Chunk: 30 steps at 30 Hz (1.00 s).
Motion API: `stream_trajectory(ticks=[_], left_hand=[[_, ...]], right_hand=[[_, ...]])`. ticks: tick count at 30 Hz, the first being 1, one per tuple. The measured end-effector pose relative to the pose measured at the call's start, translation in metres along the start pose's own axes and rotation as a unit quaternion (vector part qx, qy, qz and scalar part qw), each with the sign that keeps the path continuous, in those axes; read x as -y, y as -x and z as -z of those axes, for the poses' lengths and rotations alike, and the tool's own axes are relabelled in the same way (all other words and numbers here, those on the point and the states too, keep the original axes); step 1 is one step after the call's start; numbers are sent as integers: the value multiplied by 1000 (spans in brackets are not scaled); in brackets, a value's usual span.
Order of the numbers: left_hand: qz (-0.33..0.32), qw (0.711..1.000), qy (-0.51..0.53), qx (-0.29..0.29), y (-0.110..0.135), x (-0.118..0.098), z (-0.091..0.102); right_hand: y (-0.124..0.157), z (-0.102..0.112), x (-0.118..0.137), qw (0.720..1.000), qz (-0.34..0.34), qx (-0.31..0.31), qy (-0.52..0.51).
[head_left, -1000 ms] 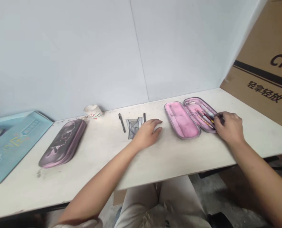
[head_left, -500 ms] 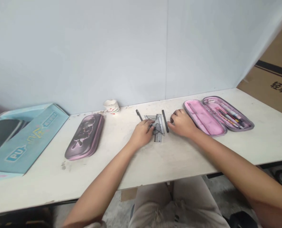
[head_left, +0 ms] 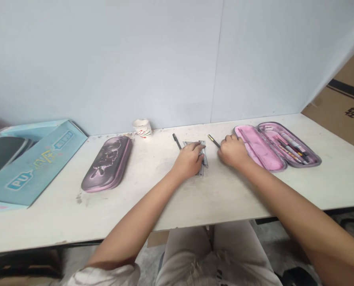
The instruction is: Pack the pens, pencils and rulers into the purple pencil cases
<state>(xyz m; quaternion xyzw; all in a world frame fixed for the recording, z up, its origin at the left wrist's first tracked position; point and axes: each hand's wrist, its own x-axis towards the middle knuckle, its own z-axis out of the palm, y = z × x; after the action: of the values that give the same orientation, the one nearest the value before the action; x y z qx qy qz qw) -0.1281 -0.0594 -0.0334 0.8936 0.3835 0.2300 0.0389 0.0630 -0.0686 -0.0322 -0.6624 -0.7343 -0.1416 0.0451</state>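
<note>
My left hand (head_left: 189,159) rests on a stack of clear plastic rulers (head_left: 203,158) in the middle of the white table (head_left: 177,198), fingers curled over them. A black pen (head_left: 176,141) lies just left of the rulers. My right hand (head_left: 233,151) is closed on another dark pen (head_left: 213,140), whose tip sticks out to the left. Right of that hand an open pink pencil case (head_left: 276,146) lies flat, with several pens in its right half.
A shut purple pencil case (head_left: 107,163) lies to the left. A small paper cup (head_left: 143,128) stands by the wall. A teal box (head_left: 31,163) sits at the far left, a cardboard box (head_left: 348,107) at the right. My knees show under the table's front edge.
My right hand left the open case, came to the pen right of the rulers and picked it up. My left hand slid onto the rulers.
</note>
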Motion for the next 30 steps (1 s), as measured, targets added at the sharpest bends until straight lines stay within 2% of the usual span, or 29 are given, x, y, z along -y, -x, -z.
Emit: stream_trajectory(ticks=[3,6,9,14,20,26,28,30], left_hand=[[-5,998,-58,-38,-4,-7,3],[-14,988,-131,-82,-10,-8,5],[-5,982,-183,-55,-14,-5,5],[2,974,-226,6,-10,-4,5],[49,973,-223,26,-8,-8,7],[119,975,-187,7,-5,-1,7],[136,981,-137,-5,-3,1,8],[156,986,-52,-22,-1,2,8]], right_hand=[[-2,-2,-7,996,10,-81,-26],[-3,-2,-11,980,64,-163,-98],[-2,-3,-10,959,102,-211,-161],[0,-9,-9,947,135,-218,-192],[0,-8,-12,941,161,-233,-185],[1,-8,-16,921,163,-280,-217],[3,-11,-17,913,142,-292,-248],[6,-14,-17,903,89,-303,-290]])
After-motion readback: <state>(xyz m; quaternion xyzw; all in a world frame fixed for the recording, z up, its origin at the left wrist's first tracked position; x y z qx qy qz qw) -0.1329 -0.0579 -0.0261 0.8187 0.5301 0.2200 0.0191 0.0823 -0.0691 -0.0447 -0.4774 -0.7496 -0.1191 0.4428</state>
